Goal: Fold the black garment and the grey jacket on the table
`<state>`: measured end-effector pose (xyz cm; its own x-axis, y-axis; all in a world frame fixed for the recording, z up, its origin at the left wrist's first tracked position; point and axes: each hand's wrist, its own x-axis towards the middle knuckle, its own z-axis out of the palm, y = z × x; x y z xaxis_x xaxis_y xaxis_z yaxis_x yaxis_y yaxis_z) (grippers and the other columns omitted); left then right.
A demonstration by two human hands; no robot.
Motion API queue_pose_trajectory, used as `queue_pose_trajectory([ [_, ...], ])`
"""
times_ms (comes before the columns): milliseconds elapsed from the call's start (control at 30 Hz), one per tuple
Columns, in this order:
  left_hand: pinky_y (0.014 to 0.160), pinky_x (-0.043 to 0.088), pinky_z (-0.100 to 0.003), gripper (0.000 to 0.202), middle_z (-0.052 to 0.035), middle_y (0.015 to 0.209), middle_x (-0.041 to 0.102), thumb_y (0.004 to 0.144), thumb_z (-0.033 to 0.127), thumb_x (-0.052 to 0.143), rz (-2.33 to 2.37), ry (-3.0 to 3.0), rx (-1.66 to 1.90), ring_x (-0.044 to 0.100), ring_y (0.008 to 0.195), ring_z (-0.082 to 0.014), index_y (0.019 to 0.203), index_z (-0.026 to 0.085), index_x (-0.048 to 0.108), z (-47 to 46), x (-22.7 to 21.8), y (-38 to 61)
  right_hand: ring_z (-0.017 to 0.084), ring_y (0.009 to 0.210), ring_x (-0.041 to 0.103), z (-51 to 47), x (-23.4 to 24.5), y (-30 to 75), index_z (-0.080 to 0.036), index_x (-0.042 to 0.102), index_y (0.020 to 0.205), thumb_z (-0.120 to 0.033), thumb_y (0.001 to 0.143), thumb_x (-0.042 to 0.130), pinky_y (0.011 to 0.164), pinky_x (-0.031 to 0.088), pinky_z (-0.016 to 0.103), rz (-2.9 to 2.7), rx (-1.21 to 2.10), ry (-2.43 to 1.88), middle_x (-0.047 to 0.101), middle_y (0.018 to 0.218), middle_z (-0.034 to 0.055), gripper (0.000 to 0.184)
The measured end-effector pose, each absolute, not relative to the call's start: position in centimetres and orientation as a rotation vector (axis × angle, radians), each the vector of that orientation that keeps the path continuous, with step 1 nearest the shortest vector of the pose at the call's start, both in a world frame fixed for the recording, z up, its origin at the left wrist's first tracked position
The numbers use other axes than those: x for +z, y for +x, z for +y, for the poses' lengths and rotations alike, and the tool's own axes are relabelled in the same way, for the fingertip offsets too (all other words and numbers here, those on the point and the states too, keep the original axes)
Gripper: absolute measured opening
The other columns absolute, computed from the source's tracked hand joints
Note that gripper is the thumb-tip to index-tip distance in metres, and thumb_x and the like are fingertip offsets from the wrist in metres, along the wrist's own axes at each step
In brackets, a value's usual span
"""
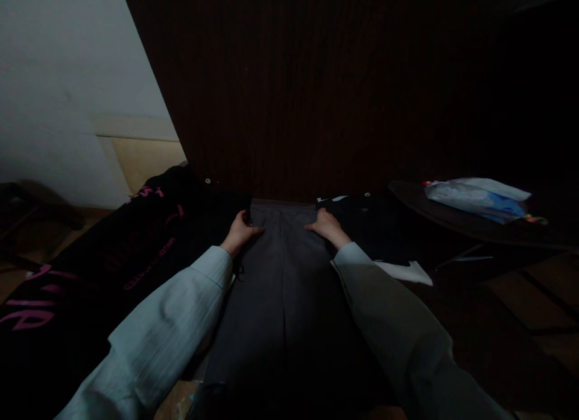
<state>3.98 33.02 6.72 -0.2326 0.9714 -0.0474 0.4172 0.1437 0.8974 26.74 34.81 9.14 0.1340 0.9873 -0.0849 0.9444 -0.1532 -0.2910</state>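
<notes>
A pair of dark grey trousers (283,269) lies spread out in front of me, with a seam down the middle and the waist end at the far side. My left hand (242,232) is at the upper left edge of the trousers, thumb on top and fingers curled at the side. Opposite it, my right hand (329,227) grips the upper right edge in the same way. Both sets of fingertips are partly hidden. A dark cord (240,274) hangs by the left edge. The lower end of the trousers fades into shadow.
Black cloth with pink lettering (149,260) lies to the left. Black fabric (362,227) with a white piece (407,271) is at the right. A plastic packet (479,198) rests on a dark round seat (409,201). A dark wooden panel (289,94) stands behind.
</notes>
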Motion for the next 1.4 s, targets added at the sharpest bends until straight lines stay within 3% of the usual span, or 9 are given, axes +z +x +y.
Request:
queue_pose_trajectory([
  [133,0.064,0.051,-0.026,0.038,-0.0088,0.084,0.065,0.065,0.017,0.063,1.608,1.033,1.039,0.062,0.073,-0.0156,0.102,0.010,0.054,33.8,8.5,4.4,0.018,0.090,0.060,35.4,9.1,27.6,-0.014,0.059,0.092,-0.027,0.063,0.066,0.068,0.043,0.022,-1.848,0.563,-2.138,0.064,0.095,0.0070,0.033],
  [267,0.053,0.048,-0.023,0.018,-0.0006,0.058,0.061,0.061,0.018,0.064,1.528,1.015,0.928,0.057,0.051,-0.0113,0.077,0.012,0.060,34.0,10.0,4.3,0.013,0.073,0.060,35.5,9.6,28.1,-0.015,0.059,0.068,-0.023,0.064,0.062,0.055,0.040,0.018,-1.815,0.676,-2.014,0.063,0.069,0.0011,0.010],
  [367,0.043,0.041,-0.019,0.012,0.0033,0.049,0.056,0.056,0.017,0.066,1.512,1.080,0.965,0.048,0.040,-0.0070,0.064,0.013,0.058,34.1,11.2,3.9,0.011,0.051,0.055,35.2,10.3,28.1,-0.014,0.054,0.067,-0.017,0.070,0.054,0.046,0.036,0.018,-1.769,0.809,-1.997,0.054,0.049,-0.0014,0.004],
  [467,0.038,0.037,-0.016,0.010,0.0051,0.048,0.053,0.058,0.014,0.065,1.485,1.188,1.093,0.045,0.037,-0.0045,0.063,0.013,0.055,33.9,12.3,3.6,0.008,0.039,0.050,34.7,11.2,28.0,-0.014,0.048,0.081,-0.008,0.071,0.051,0.040,0.036,0.016,-1.575,0.937,-1.858,0.048,0.043,-0.0062,0.012],
  [600,0.045,0.044,-0.017,0.016,0.0042,0.056,0.054,0.063,0.008,0.059,1.308,1.244,1.247,0.056,0.045,-0.0073,0.069,0.015,0.047,33.7,13.9,4.0,0.009,0.044,0.057,34.1,12.7,28.3,-0.017,0.037,0.094,-0.002,0.068,0.054,0.043,0.044,0.016,-1.213,0.963,-1.486,0.054,0.055,-0.0061,0.034],
  [933,0.064,0.046,-0.019,0.021,0.0042,0.070,0.053,0.064,0.004,0.052,1.063,1.303,1.720,0.059,0.066,-0.0070,0.073,0.018,0.038,40.2,18.2,5.2,0.011,0.072,0.064,41.7,17.1,29.5,-0.026,0.031,0.118,-0.017,0.076,0.053,0.064,0.052,0.024,-1.362,0.586,-1.011,0.061,0.100,0.0041,0.049],
  [1100,0.060,0.042,-0.020,0.024,0.0027,0.067,0.053,0.058,0.015,0.064,1.131,1.332,1.538,0.053,0.061,-0.0083,0.072,0.015,0.045,40.5,15.2,5.5,0.014,0.072,0.064,42.4,14.5,29.1,-0.020,0.039,0.113,-0.020,0.066,0.066,0.066,0.052,0.028,-1.280,0.742,-1.120,0.064,0.096,0.0051,0.054],
  [1267,0.058,0.041,-0.021,0.028,0.0006,0.067,0.057,0.052,0.026,0.069,1.116,1.178,1.348,0.052,0.059,-0.0088,0.069,0.014,0.052,39.0,9.9,5.0,0.015,0.073,0.063,39.4,10.3,28.3,-0.014,0.057,0.083,-0.026,0.058,0.072,0.076,0.051,0.029,-1.173,1.088,-1.151,0.067,0.083,0.0054,0.032],
  [1400,0.056,0.039,-0.018,0.028,0.0028,0.068,0.058,0.051,0.024,0.069,1.135,1.147,1.358,0.053,0.059,-0.0077,0.074,0.015,0.055,38.7,7.8,4.2,0.015,0.076,0.063,38.8,8.8,28.4,-0.015,0.060,0.080,-0.022,0.051,0.074,0.079,0.049,0.031,-1.231,1.130,-1.127,0.068,0.080,0.0032,0.033],
])
